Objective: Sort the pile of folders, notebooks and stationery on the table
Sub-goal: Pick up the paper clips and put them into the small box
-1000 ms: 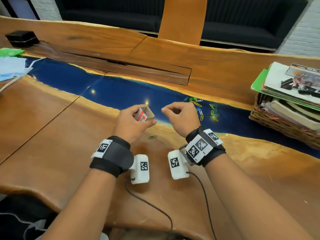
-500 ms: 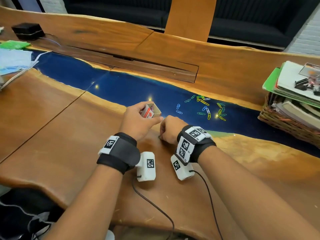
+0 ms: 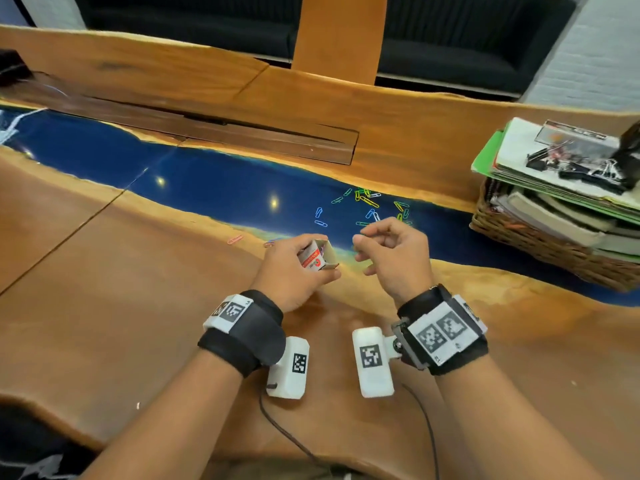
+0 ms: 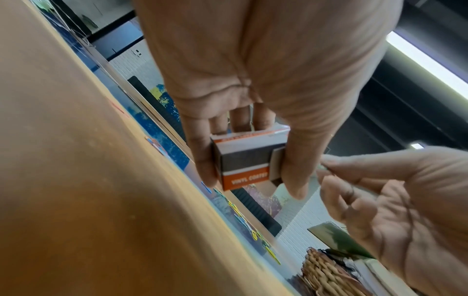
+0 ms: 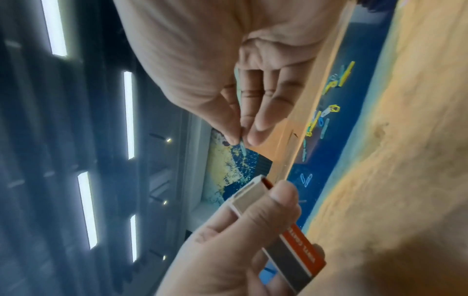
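Paper-clip box (image 4: 243,160), "VINYL COATED", left hand (image 3: 294,268)

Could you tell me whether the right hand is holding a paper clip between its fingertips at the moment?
Yes, in the right wrist view the right hand pinches a pale paper clip between thumb and fingertip, above the open box held by the left hand.

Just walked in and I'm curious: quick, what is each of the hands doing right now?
Left hand: grips the small paper clip box, its end open.
Right hand: pinches one paper clip between thumb and fingertip.
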Available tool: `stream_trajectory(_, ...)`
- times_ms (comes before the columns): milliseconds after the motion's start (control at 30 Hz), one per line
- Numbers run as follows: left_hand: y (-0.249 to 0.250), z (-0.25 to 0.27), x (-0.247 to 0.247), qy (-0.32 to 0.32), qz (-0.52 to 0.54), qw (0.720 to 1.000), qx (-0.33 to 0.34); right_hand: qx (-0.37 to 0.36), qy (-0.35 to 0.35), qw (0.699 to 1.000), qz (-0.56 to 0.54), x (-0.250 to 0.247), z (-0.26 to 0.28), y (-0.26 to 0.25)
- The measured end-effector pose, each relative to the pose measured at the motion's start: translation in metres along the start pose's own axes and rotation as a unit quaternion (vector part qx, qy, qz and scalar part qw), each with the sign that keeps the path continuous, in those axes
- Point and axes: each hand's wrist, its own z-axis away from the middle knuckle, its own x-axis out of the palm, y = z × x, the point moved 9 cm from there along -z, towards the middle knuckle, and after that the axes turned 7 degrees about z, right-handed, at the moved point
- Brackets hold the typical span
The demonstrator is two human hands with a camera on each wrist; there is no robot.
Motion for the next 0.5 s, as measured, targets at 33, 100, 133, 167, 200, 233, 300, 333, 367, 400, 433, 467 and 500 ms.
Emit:
stream_trajectory(33, 0.000, 0.001, 0.002, -0.003, 0.001, 1.000, -0.001, -0.011, 0.003, 1.000, 0.003, 0.000, 0.002, -0.004)
stream_trajectory(100, 0.002, 0.002, 0.006, -0.010, 0.004, 1.000, -0.001, -0.038, 0.016, 0.999, 0.030, 0.000, 0.004, -0.007)
stream_trajectory(133, 0.003, 0.003, 0.007, -0.011, 0.007, 1.000, -0.001, -0.049, 0.021, 0.997, 0.047, 0.002, 0.004, -0.007)
stream_trajectory(167, 0.004, 0.003, 0.008, -0.014, 0.008, 1.000, 0.000, -0.058, 0.024, 0.996, 0.062, 0.005, 0.004, -0.007)
stream_trajectory(200, 0.005, 0.004, 0.010, -0.016, 0.009, 1.000, -0.001, -0.067, 0.026, 0.995, 0.072, 0.007, 0.004, -0.006)
stream_trajectory(233, 0.005, 0.004, 0.009, -0.018, 0.007, 1.000, -0.003, -0.074, 0.028, 0.994, 0.077, 0.011, 0.005, -0.007)
stream_trajectory(300, 0.006, 0.005, 0.008, -0.017, 0.005, 1.000, -0.008, -0.095, 0.032, 0.990, 0.099, 0.016, 0.005, -0.009)
stream_trajectory(333, 0.005, 0.005, 0.006, -0.015, 0.003, 1.000, -0.009, -0.105, 0.034, 0.988, 0.111, 0.019, 0.005, -0.011)
stream_trajectory(367, 0.004, 0.005, 0.003, -0.012, 0.004, 1.000, -0.009, -0.114, 0.033, 0.986, 0.120, 0.022, 0.005, -0.014)
stream_trajectory(400, 0.003, 0.004, 0.000, -0.007, 0.005, 1.000, -0.011, -0.122, 0.030, 0.984, 0.129, 0.025, 0.005, -0.016)
stream_trajectory(433, 0.002, 0.003, -0.003, -0.004, 0.006, 1.000, -0.013, -0.129, 0.027, 0.981, 0.140, 0.029, 0.004, -0.018)
stream_trajectory(467, 0.001, 0.001, -0.007, -0.001, 0.008, 1.000, -0.014, -0.137, 0.022, 0.978, 0.156, 0.034, 0.003, -0.021)
stream_trajectory(500, 0.001, 0.000, -0.009, 0.001, 0.011, 1.000, -0.016, -0.147, 0.011, 0.974, 0.171, 0.039, 0.001, -0.023)
